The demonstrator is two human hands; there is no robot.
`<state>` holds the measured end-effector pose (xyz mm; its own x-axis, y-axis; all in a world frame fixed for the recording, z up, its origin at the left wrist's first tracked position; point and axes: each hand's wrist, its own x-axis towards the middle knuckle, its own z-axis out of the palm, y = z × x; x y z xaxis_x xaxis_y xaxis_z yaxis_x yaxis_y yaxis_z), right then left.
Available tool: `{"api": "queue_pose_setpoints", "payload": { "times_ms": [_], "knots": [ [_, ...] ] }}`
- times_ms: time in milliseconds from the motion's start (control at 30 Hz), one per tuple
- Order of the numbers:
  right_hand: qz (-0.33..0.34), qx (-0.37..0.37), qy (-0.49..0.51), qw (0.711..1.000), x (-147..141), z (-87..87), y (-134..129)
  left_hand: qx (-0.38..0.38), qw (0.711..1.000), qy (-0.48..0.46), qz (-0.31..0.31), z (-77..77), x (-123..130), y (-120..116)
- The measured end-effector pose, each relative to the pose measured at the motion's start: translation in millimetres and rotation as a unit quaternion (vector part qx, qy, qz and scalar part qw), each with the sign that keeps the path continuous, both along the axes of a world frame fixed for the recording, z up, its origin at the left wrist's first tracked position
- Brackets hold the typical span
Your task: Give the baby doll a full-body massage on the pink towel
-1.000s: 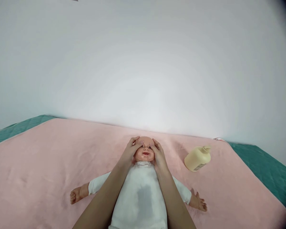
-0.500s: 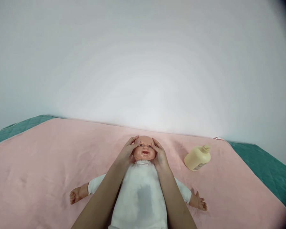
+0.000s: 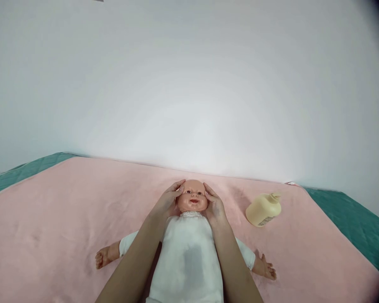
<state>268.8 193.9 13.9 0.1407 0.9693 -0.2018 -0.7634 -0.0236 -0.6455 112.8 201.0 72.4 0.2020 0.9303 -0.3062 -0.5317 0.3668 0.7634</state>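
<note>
A baby doll (image 3: pixel 189 252) in a white top with a grey patch lies on its back on the pink cloth (image 3: pixel 50 219), arms spread to both sides. My left hand (image 3: pixel 171 198) cups the left side of the doll's head (image 3: pixel 193 198), its thumb by the temple. On the other side of the head, my right hand (image 3: pixel 214 205) is pressed against the cheek and temple. The doll's face shows between my hands. Some of my fingers are hidden behind the head.
A pale yellow pump bottle (image 3: pixel 262 209) stands on the cloth to the right of the doll. Green quilted fabric (image 3: pixel 353 223) shows beyond the cloth at both sides. A white wall (image 3: pixel 189 84) rises behind.
Both thumbs have slid outward from near the doll's eyes toward the sides of its head. The whole view has shifted slightly.
</note>
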Motion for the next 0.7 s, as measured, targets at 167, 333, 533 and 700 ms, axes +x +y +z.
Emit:
{"api": "queue_pose_setpoints", "payload": {
  "times_ms": [167, 333, 533, 700],
  "knots": [
    [0.004, -0.003, 0.006, 1.000, 1.6, 1.3, -1.8, -0.003, 1.000, 0.009, -0.001, 1.1, -0.4, -0.9],
    [0.006, -0.003, 0.007, 1.000, 0.8, 9.7, -5.4, 0.002, 1.000, 0.016, 0.005, 0.7, -0.6, -3.0],
    [-0.009, -0.030, 0.005, 1.000, -2.2, 18.8, -7.2, 0.016, 0.998, 0.043, 0.034, 1.2, 3.9, -3.5],
    [-0.009, -0.029, 0.010, 0.999, -4.1, 16.9, -5.7, 0.047, 0.998, 0.037, 0.035, 3.5, 8.2, -7.1]
  ]
}}
